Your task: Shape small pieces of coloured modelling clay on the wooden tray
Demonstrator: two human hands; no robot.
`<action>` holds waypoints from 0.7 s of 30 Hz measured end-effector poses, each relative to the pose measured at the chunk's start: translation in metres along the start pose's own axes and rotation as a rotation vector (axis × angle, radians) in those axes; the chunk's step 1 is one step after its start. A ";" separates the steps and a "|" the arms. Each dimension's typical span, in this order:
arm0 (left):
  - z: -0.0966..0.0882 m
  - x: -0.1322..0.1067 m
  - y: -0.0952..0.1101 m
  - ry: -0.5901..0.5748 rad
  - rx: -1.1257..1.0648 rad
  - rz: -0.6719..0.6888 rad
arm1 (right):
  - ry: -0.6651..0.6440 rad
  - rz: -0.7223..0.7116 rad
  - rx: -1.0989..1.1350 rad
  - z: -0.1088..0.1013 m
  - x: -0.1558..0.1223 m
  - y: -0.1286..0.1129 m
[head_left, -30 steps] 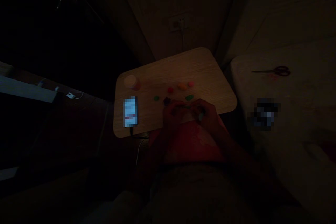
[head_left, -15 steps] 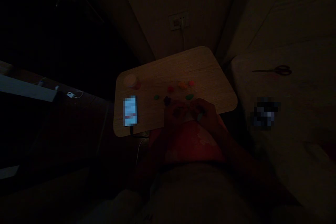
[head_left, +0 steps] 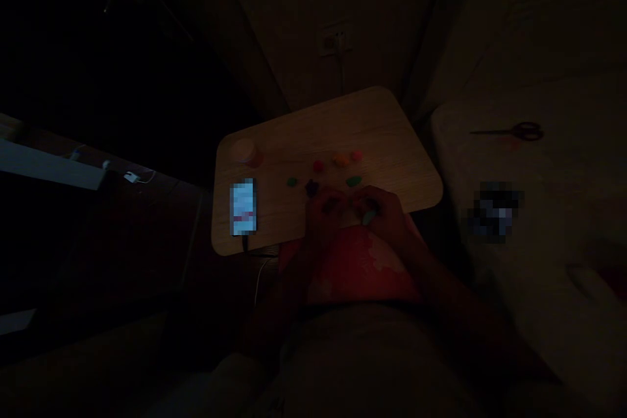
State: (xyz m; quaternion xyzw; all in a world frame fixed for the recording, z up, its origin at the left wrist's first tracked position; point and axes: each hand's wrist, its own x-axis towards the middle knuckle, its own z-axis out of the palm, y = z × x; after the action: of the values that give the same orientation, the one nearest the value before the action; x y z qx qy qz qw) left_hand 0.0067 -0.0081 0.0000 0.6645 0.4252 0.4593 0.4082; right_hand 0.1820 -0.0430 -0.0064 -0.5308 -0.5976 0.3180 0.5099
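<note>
In the dim light my hands are close together at the near edge of the small wooden table (head_left: 313,129). My left hand (head_left: 324,214) is closed, its fingers curled toward the right; what they hold is too dark to make out. My right hand (head_left: 386,209) is also closed, and a small pale green piece (head_left: 369,216) shows at its palm. Just beyond the fingers lie small soft-looking lumps: a dark purple lump (head_left: 311,187), a green lump (head_left: 353,180), a smaller green lump (head_left: 292,181), a red lump (head_left: 318,166), an orange lump (head_left: 341,160) and a pink lump (head_left: 357,155).
A lit phone (head_left: 243,207) with a cable lies at the table's left, below a round lidded tub (head_left: 243,151). Scissors (head_left: 509,132) and a blurred dark object (head_left: 496,212) rest on the pale surface at right. A wall socket (head_left: 335,39) with a plug is behind the table.
My hands stay almost in place, with only a slight shift of the fingers. The pale green piece at my right palm has moved slightly left. The lumps have not moved.
</note>
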 end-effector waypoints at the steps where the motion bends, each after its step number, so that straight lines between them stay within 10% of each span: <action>1: 0.000 0.000 -0.001 -0.004 -0.021 -0.013 | 0.006 0.020 0.010 0.000 0.000 0.000; 21: -0.002 0.004 -0.006 0.022 -0.068 0.012 | -0.025 0.189 0.114 -0.003 0.006 -0.001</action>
State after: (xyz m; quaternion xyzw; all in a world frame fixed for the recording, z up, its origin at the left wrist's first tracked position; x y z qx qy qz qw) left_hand 0.0049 -0.0021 -0.0037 0.6478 0.4100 0.4831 0.4229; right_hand 0.1854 -0.0381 -0.0031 -0.5509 -0.5320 0.4049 0.4996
